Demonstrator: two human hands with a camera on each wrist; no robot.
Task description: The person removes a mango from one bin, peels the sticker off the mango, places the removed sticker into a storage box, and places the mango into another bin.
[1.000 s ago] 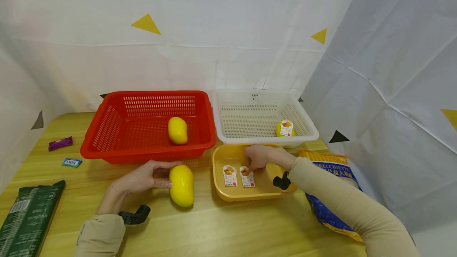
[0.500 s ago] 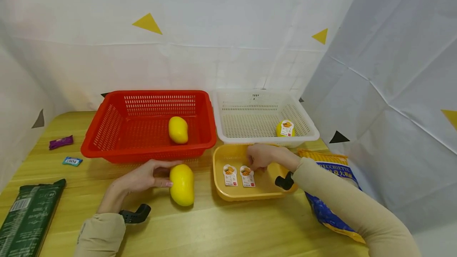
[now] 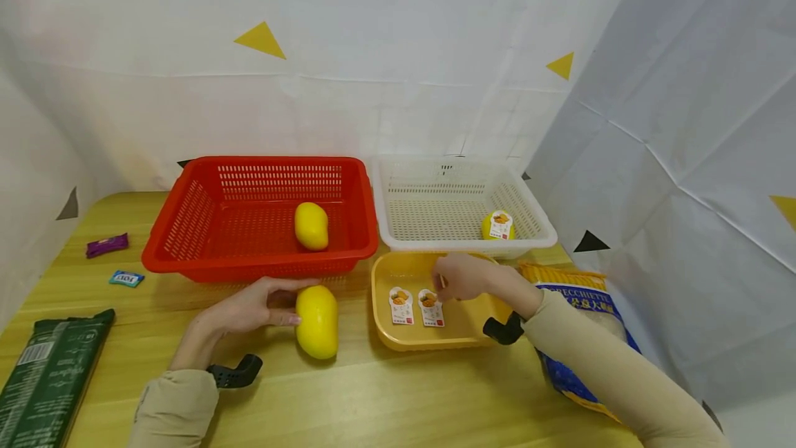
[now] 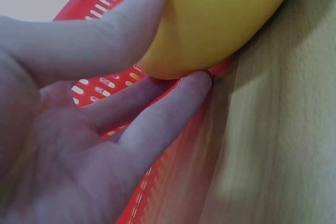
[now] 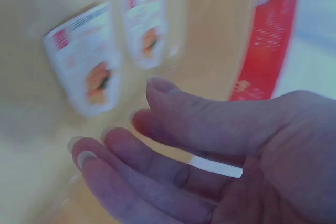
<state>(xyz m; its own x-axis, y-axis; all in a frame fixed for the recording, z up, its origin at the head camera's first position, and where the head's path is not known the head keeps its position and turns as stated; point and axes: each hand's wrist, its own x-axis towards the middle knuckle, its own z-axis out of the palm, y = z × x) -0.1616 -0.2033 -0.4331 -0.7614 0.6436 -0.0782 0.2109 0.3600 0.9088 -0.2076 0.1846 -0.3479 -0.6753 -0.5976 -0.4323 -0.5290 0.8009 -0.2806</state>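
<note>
My left hand [image 3: 249,306] holds a yellow mango [image 3: 318,323] on the table from its left side. In the left wrist view the thumb presses on the mango [image 4: 226,14] while fingertips touch its underside. Over the yellow tray [image 3: 429,346] is my right hand [image 3: 469,276], its fingers loosely bent. Two white mango-picture labels lie in the tray: a left label [image 3: 401,306] and a right label [image 3: 431,308], the latter just beside the right fingertips. From the right wrist, a gap shows between thumb and fingers of the right hand [image 5: 199,150], with nothing pinched there.
Behind stand a red basket [image 3: 258,274] holding one mango [image 3: 311,227], and a white basket [image 3: 429,227] holding a labelled mango [image 3: 498,226]. A pasta bag [image 3: 578,379] lies right. Left are a green packet [image 3: 56,372], a purple wrapper [image 3: 107,246] and a blue wrapper [image 3: 126,278].
My right hand has shifted slightly right, away from the right label, which stays in the tray. The left hand and its mango have stayed put.
</note>
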